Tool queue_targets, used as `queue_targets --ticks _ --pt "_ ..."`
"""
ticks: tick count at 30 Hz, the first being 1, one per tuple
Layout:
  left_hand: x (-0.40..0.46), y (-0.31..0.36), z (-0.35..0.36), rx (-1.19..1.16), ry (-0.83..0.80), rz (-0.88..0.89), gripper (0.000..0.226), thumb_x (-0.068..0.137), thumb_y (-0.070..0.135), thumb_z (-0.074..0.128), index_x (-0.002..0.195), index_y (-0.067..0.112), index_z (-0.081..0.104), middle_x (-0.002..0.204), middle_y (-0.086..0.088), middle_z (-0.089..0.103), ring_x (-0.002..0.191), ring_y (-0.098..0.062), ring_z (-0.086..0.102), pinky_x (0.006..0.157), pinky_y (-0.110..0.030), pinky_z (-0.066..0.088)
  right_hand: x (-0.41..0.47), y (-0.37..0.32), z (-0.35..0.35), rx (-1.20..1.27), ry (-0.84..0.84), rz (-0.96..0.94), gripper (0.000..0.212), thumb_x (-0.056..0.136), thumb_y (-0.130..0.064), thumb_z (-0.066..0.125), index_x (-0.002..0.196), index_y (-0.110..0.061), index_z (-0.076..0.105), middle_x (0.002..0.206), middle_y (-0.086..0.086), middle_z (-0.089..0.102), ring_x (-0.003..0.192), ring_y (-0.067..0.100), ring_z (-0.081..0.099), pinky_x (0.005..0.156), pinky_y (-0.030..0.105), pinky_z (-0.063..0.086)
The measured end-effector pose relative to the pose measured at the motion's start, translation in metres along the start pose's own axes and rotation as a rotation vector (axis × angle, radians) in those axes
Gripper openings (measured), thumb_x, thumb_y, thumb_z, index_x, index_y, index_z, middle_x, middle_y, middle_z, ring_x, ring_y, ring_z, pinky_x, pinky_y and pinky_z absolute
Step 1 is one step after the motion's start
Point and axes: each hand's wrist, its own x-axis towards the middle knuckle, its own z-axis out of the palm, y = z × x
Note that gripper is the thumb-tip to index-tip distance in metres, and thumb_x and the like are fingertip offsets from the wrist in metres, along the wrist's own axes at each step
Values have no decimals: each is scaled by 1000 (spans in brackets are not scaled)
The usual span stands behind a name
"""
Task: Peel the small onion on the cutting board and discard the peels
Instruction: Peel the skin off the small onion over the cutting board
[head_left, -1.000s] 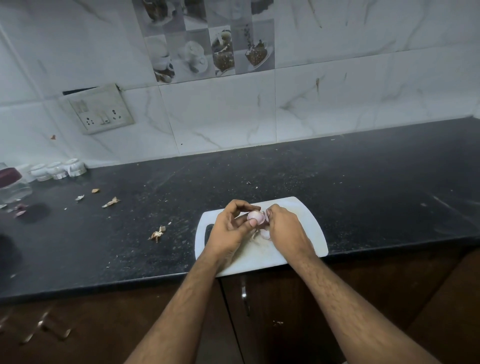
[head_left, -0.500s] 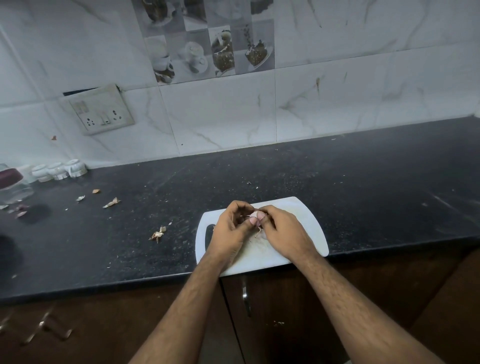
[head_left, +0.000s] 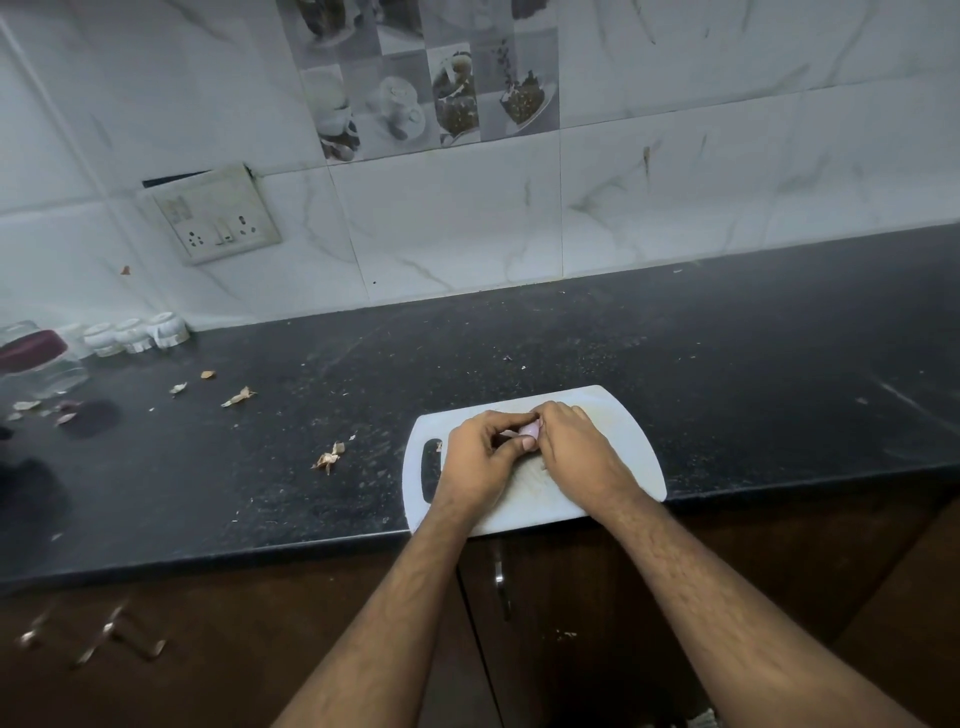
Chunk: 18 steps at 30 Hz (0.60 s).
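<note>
A small pale pink onion (head_left: 530, 429) is held just above the white cutting board (head_left: 618, 423), pinched between both hands. My left hand (head_left: 480, 460) cups it from the left with the thumb under it. My right hand (head_left: 576, 452) grips its right side, fingertips on top. Most of the onion is hidden by my fingers. A small scrap of peel (head_left: 439, 446) lies on the board by its handle slot.
Dry peels (head_left: 328, 458) lie on the black counter (head_left: 727, 364) left of the board, more peel bits (head_left: 238, 397) further back. A glass jar with a maroon lid (head_left: 36, 361) and small white containers (head_left: 136, 335) stand at the far left by the wall. A cabinet handle (head_left: 500, 582) is below the counter edge.
The hands have closed in tighter around the onion and turned it slightly; less of it shows than a second ago. The board has not moved.
</note>
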Motion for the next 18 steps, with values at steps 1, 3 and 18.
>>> queue_targets --ticks 1,3,18 --pt "0 0 0 0 2 -2 30 89 7 77 116 20 80 109 5 80 99 -12 76 97 -33 59 0 -1 1 -24 1 -1 19 103 -17 43 116 -16 57 110 -4 57 104 10 46 78 26 40" --pt "-1 1 -1 -15 5 -11 29 89 5 77 115 18 80 108 4 80 98 -12 76 95 -31 59 -1 -3 2 -50 6 8 19 100 -13 46 116 -16 55 111 -4 57 106 12 46 84 30 45" --pt "-4 9 -4 -197 -46 -46 26 97 4 68 109 25 77 104 6 82 102 -9 76 89 -21 58 -5 2 -2 178 165 62 19 101 -15 46 113 -24 58 103 -6 69 95 14 64 82 37 55"
